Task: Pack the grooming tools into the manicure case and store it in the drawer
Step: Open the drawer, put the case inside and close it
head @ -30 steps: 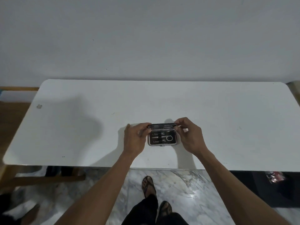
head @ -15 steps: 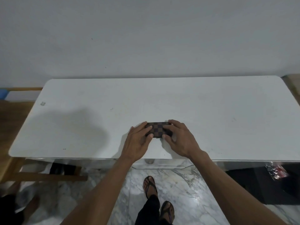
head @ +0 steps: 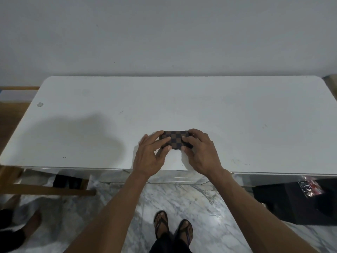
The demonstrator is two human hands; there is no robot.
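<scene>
The closed manicure case (head: 175,139) lies on the tabletop (head: 237,115), long axis left-to-right, pressed equally between the left hand (head: 151,154) and right hand (head: 200,150), fingers spread over its lid.

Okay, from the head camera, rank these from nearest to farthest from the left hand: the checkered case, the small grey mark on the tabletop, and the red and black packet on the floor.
1. Brown checkered manicure case: under the left hand's fingers, table centre.
2. Small grey mark: far-left tabletop.
3. Red and black packet: on the floor, far right, below the white table edge.
</scene>
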